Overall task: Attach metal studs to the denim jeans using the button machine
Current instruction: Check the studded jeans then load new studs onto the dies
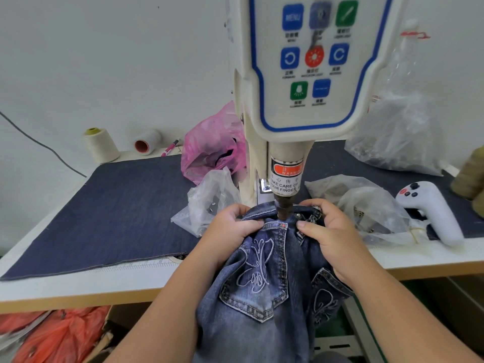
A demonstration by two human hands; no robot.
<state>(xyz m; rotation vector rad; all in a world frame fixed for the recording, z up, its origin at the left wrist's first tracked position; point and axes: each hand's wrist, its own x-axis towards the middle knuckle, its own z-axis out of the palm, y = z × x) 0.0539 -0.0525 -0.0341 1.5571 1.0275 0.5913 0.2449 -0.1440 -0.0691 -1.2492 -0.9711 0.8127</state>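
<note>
Denim jeans (pixel 262 281) hang over the front edge of the worktop (pixel 78 286), their waistband bunched under the dark punch (pixel 282 209) of the cream button machine (pixel 309 74). Left hand (pixel 230 226) grips the fabric just left of the punch, fingers clenched into the cloth; right hand (pixel 332 231) pinches the waistband on the other side, thumb pressed near a stud (pixel 297 215). An embroidered back pocket (pixel 255 279) faces up between the wrists. Clear plastic bags (pixel 366 205) lie beside the machine on a dark denim mat (pixel 117 213)
</note>
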